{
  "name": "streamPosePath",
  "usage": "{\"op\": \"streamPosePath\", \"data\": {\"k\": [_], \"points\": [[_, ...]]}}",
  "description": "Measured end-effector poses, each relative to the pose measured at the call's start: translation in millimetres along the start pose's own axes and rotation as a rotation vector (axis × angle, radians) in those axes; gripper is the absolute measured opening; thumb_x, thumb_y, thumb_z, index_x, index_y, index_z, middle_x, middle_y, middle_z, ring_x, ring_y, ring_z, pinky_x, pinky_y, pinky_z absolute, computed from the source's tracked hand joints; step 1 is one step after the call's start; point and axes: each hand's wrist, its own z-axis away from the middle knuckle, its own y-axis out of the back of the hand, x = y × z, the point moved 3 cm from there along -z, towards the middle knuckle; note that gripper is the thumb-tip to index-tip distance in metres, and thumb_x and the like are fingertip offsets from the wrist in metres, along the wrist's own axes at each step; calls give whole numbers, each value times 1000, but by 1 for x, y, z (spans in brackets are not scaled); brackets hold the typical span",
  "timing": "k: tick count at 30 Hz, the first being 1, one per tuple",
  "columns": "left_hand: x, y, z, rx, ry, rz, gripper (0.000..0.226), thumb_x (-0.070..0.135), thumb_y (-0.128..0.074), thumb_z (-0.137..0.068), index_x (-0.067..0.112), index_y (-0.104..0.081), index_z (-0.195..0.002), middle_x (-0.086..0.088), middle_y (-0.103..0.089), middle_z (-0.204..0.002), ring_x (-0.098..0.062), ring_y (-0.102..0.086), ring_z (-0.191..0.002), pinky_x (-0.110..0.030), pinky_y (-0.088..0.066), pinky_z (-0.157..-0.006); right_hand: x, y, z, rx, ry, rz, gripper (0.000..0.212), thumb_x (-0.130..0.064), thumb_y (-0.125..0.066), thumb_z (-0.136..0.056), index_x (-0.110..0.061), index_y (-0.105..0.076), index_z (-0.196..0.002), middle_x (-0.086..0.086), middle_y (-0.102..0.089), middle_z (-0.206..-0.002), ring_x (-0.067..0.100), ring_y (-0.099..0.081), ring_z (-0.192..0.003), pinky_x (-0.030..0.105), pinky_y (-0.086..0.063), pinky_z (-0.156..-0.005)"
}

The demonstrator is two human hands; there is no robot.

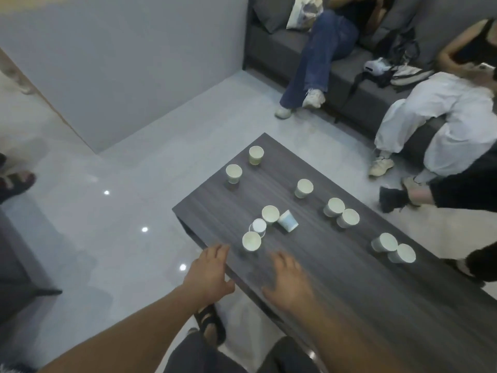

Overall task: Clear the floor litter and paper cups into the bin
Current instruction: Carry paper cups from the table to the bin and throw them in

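The person's left hand and right hand reach over the near end of the dark surface. Both hands are open with loose fingers and hold nothing. Just past the fingers stands the nearest cup. It looks like the one to pick up first. A good way would be to hold it softly round the sides, so the thin paper does not squash. Then it should go straight up, so it does not bump the upside-down cup right behind it. Next come an upright cup and, right beside it, a tipped cup lying on its side. Putting the cups one inside another would likely save trips. Farther along stand the edge cup off to the right, the middle cup and the far cup. No bin shows, and no litter can be seen on the floor. Far off, people sit on a grey sofa.
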Motion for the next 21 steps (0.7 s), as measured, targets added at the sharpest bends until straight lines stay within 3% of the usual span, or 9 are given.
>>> {"op": "streamPosePath", "data": {"k": [7, 11, 15, 18, 21], "points": [[-49, -24, -74, -114, 10, 60, 90, 45, -59, -75, 22, -15, -150, 2, -20, -155, -19, -24, -139, -31, -30, -112, -10, -32, -96, -55, -25, -18, 88, -52, -60, -82, -31, -11, -153, -2, -11, -159, 24, -19, -143, 40, -31, -112], [-73, -61, -121, -138, 72, 126, 92, 41, -63, -73, 22, -16, -149, 3, -23, -152, -17, -28, -137, -27, -32, -109, -11, -68, -162, 21, -59, -114, 89, -53, -61, -72, -31, -20, -147, -3, -23, -153, 22, -29, -136, 40, -38, -106], [-86, -95, -161, -149, 86, 195, 93, 39, -66, -73, 23, -16, -149, 4, -26, -150, -17, -33, -133, -29, -36, -107, -7, -107, -207, 16, -49, -128, 91, -49, -62, -76, -28, -16, -152, 0, -19, -156, 24, -26, -139, 41, -35, -109], [-87, -113, -180, -119, 89, 244, 95, 44, -66, -71, 25, -17, -149, 6, -28, -149, -15, -37, -131, -29, -40, -104, 0, -119, -218, 48, -61, -217, 81, -40, -61, -80, -26, -24, -150, 0, -36, -145, 22, -39, -128, 34, -40, -103], [-80, -121, -191, -106, 63, 295, 97, 45, -66, -68, 26, -17, -150, 9, -28, -149, -11, -36, -133, -27, -40, -102, 4, -117, -212, 113, -93, -379, 78, -48, -65, -73, -21, -39, -142, -3, -47, -132, 17, -47, -120, 28, -43, -95]]}}
